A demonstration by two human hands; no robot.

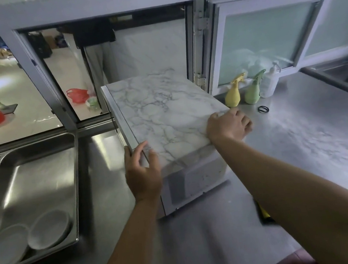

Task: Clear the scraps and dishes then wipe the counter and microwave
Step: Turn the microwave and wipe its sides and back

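Marble-wrapped microwave (166,119): rigid, heavy, smooth. Left hand (143,172) grips the 7 o'clock corner; right hand (228,127) grips the 4 o'clock edge.

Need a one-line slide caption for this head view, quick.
Both hands, left and right, grip the marble-wrapped microwave on the steel counter; plates sit in the tray.
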